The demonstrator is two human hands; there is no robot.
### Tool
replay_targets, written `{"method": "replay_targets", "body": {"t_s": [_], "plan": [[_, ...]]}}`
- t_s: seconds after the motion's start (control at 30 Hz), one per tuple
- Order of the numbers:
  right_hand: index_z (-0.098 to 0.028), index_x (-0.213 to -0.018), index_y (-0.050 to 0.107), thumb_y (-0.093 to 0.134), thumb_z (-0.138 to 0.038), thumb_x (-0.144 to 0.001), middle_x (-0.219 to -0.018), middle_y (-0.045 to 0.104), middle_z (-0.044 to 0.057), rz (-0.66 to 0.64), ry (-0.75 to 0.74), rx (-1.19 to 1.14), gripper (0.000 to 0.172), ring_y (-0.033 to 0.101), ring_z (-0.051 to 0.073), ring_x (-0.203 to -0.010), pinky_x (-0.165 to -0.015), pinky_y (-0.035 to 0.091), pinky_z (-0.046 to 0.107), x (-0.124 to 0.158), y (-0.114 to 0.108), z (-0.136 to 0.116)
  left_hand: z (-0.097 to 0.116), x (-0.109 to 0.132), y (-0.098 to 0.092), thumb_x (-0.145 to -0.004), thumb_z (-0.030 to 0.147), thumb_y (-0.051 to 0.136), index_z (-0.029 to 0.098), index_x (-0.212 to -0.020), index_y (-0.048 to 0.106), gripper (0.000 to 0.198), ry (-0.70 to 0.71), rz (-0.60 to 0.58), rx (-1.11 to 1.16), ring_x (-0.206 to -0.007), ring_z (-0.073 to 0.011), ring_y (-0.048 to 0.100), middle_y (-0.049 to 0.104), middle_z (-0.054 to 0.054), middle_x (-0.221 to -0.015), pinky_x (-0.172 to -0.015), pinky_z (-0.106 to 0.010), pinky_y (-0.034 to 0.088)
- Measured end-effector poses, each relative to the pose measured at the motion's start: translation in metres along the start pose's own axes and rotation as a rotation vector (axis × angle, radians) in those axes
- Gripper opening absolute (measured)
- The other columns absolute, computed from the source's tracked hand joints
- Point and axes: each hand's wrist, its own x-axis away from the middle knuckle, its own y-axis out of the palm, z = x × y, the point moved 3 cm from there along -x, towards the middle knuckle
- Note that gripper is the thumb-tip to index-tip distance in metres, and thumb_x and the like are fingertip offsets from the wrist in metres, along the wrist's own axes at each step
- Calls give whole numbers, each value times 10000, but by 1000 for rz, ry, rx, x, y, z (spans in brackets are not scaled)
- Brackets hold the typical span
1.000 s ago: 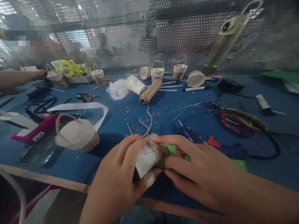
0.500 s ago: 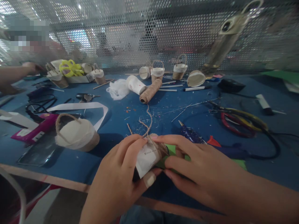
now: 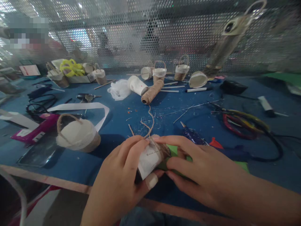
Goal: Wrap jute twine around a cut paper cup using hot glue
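Observation:
Near the table's front edge, my left hand (image 3: 122, 169) is closed around a small white paper cup (image 3: 148, 161) with printed text, lying on its side. Brown twine (image 3: 163, 150) is wound round the cup's right part. My right hand (image 3: 195, 163) is closed on that wound end, its fingertips pressing the twine at the top and the cup's underside. From the cup a loose strand runs up to the twine roll (image 3: 152, 92). A green piece (image 3: 174, 150) shows behind my right fingers. The cup's ends are partly hidden by my hands.
A handled mini bucket (image 3: 81, 138) stands left, near a magenta tool (image 3: 39, 128) and a phone (image 3: 37, 153). Beyond my right hand lie a blue glue gun (image 3: 192, 133) and red-and-yellow-handled scissors (image 3: 244, 124). More small buckets (image 3: 160, 73) line the mesh screen (image 3: 131, 40).
At the far left, another person's arm has gone out of view, uncovering things on the table there. My hands and the cup hold nearly the same position; the view has shifted slightly.

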Motion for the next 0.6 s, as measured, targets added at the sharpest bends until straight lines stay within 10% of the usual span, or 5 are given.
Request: {"method": "replay_targets", "body": {"t_s": [0.6], "plan": [[-205, -965, 657, 452, -176, -1024, -1476, 569, 145, -9, 44, -55, 215, 759, 217, -875, -619, 630, 391, 4, 1, 1, 1, 0, 0, -1038, 450, 569, 143, -1378, 480, 466, -11, -5, -8, -1181, -319, 691, 660, -176, -1340, -923, -466, 631]]}}
